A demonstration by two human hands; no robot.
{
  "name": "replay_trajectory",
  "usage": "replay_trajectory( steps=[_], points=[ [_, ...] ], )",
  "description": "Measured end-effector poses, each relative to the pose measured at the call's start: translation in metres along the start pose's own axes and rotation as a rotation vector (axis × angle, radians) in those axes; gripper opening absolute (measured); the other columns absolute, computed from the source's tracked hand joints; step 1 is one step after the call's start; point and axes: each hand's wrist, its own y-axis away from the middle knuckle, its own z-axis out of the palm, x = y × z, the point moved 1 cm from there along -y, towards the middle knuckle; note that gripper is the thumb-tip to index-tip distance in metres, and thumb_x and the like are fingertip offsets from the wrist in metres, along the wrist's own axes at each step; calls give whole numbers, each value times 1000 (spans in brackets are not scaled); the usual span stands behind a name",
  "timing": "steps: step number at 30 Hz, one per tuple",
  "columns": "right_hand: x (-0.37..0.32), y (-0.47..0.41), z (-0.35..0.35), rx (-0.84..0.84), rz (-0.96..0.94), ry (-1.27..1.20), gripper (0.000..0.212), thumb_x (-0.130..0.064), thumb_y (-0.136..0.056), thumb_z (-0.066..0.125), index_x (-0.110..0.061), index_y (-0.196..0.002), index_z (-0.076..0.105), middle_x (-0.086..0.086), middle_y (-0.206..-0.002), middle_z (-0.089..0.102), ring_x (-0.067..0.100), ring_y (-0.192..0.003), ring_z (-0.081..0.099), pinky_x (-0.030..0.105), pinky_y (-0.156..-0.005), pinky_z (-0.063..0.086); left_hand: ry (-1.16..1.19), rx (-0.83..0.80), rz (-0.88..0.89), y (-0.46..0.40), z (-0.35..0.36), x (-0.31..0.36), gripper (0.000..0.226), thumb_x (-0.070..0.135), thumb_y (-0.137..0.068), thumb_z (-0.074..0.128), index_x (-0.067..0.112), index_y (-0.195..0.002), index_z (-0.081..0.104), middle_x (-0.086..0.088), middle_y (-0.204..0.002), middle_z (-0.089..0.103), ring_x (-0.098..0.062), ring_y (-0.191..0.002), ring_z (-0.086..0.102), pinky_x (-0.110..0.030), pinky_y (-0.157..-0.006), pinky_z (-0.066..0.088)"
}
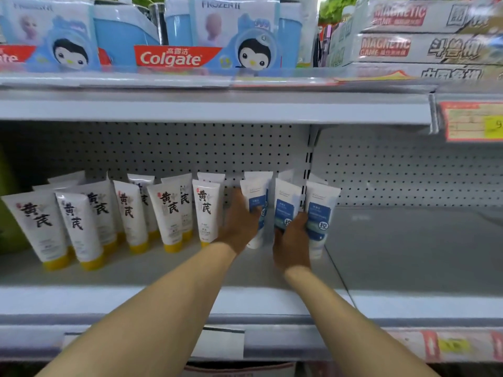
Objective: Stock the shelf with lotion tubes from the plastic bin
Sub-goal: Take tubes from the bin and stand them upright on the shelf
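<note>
Head camera view, looking forward and slightly down at a grey metal store shelf point(168, 270) with a white pegboard back wall point(190, 148). Two bare forearms reach in from the bottom of the frame. On the shelf stand three white lotion tubes with blue labels, caps down, leaning a little, with more tubes of the same kind behind them. The left hand point(239, 221) has its fingers wrapped around the leftmost blue-labelled tube point(257, 197), grasping its side. The right hand point(292, 240) sits low between the middle tube point(285, 202) and the rightmost tube point(321, 210), its fingers curled against the fronts of both; whether it grips one or only touches them I cannot tell. To the left, a cluster of white tubes with yellow caps point(171, 210) and large black Chinese characters stands cap down, in two rough rows. To the right of the blue-labelled tubes the shelf surface is bare grey. On the shelf above sit boxed Colgate children's toothpaste sets point(174, 57) with a penguin cartoon, and boxes marked "Magnetic Game" point(408, 44) at the upper right. The plastic bin is not visible.
</note>
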Motion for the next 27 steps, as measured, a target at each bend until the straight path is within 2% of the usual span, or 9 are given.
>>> replay_trajectory(
  steps=[4,7,10,13,16,20,23,27],
  points=[
    [3,3,5,-55,63,110,48,-4,-92,47,-1,-135,26,17,-139,41,30,-123,46,35,-98,39,22,-27,-34,2,-1,-2,37,5,-90,50,13,-125,40,-6,-122,56,-23,-113,54,-36,-93,45],
    [-3,12,-2,-128,163,142,67,-7,-90,52,-8,-144,13,13,-146,34,30,-127,45,35,-100,39,22,-50,-78,8,-6,-4,34,6,-90,52,10,-122,44,-8,-121,58,-27,-110,57,-39,-92,47],
    [-7,26,-13,-219,197,178,77,-13,-89,56,-10,-147,5,13,-149,28,31,-129,42,33,-100,40,-40,-99,-84,19,-17,-2,38,12,-90,52,10,-128,46,-6,-129,56,-27,-113,56,-39,-94,48],
    [-15,46,-25,-254,153,240,65,-17,-86,60,-8,-138,23,17,-137,36,34,-121,45,35,-95,44,-174,-93,-95,32,-34,1,35,20,-91,50,10,-125,50,-10,-125,57,-29,-109,57,-38,-93,48],
    [-28,73,-30,-298,87,349,54,-18,-84,63,-5,-129,35,18,-131,42,35,-120,44,37,-99,43,-181,-106,-139,49,-58,0,42,16,-89,55,8,-129,44,-12,-126,54,-31,-113,54,-37,-95,47],
    [-54,116,-22,-412,4,423,60,-26,-85,63,-4,-132,33,18,-136,38,35,-125,40,37,-101,39,-177,-97,-126,77,-103,-9,39,14,-88,59,4,-124,50,-14,-127,54,-32,-117,51,-33,-99,44],
    [-74,149,-5,-481,-61,493,64,-32,-86,62,-6,-135,30,17,-138,37,34,-126,39,38,-102,39,-195,-47,-154,97,-145,-24,39,18,-87,60,8,-123,49,-10,-124,55,-31,-114,52,-33,-96,44],
    [-105,193,24,-581,-165,544,70,-32,-86,62,-9,-141,25,14,-144,32,32,-132,29,37,-105,35,-254,-15,-179,124,-212,-50,37,17,-90,57,9,-124,47,-9,-124,53,-28,-113,52,-31,-92,44]
  ],
)
